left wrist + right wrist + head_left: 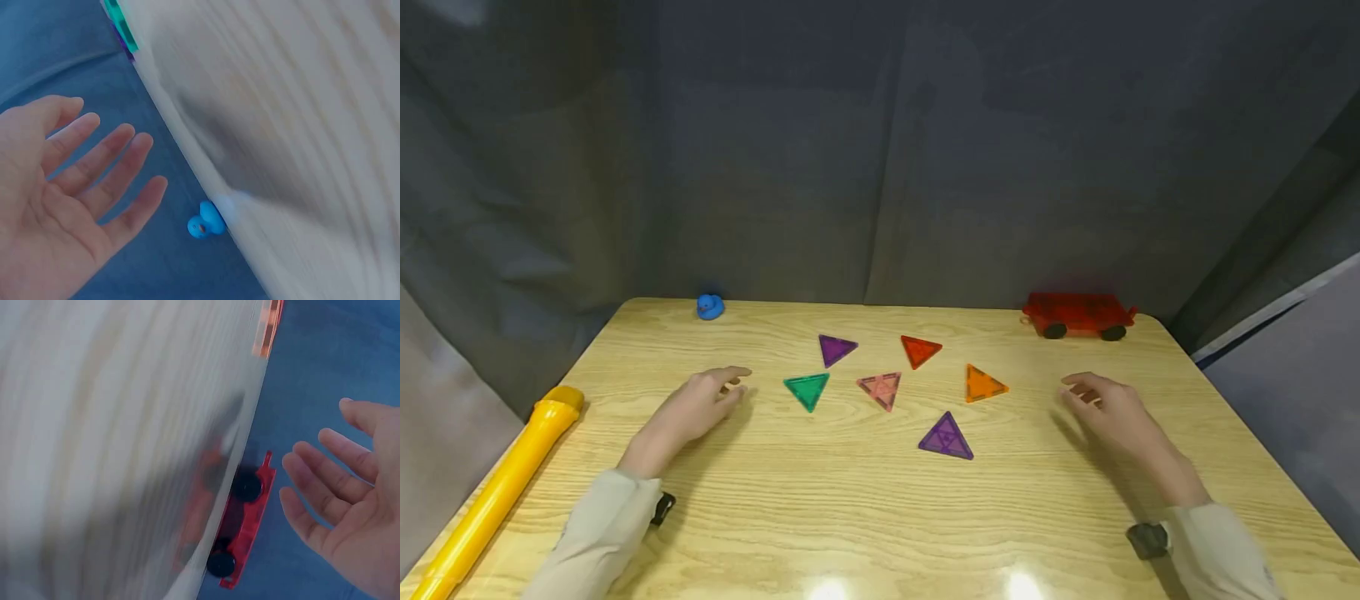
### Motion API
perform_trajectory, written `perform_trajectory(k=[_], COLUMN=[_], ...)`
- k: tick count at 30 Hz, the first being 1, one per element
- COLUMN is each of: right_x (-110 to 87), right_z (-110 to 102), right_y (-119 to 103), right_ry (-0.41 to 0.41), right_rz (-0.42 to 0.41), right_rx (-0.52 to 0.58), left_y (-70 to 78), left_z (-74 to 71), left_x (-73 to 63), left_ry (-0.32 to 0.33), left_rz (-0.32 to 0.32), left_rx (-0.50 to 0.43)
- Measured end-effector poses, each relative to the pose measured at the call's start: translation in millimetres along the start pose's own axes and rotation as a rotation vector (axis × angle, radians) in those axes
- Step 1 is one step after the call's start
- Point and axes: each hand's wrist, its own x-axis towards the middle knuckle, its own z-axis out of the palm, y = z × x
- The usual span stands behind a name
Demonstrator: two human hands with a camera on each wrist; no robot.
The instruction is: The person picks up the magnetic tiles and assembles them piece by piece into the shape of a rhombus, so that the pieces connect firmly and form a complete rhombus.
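Note:
Several translucent triangular tiles lie flat and apart in the middle of the table. They are a green tile (807,391), a purple tile (837,350), a red tile (920,350), a pink tile (882,389), an orange tile (983,384) and a nearer purple tile (947,437). My left hand (703,403) hovers left of the green tile, fingers loosely bent, holding nothing. On the other side, my right hand (1107,410) is raised right of the orange tile, its fingers relaxed with nothing in them, as the right wrist view (350,494) confirms.
A blue toy duck (710,307) sits at the table's back left edge. At the back right stands a red toy car base (1078,316) with black wheels. A long yellow tube (501,492) lies along the left edge. Dark curtain (880,150) hangs behind the table.

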Motion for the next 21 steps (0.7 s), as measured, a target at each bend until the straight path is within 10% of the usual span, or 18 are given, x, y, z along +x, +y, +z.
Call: perform_trajectory(k=[21], right_x=[5.5], right_z=[30], right_y=[-45], right_ry=[-0.185], right_rz=[-0.031], right_rx=[0.132], left_y=[13.4], left_z=[18.0], left_x=[1.7], left_ry=[-0.087], left_rz=[0.07], left_rx=[-0.147])
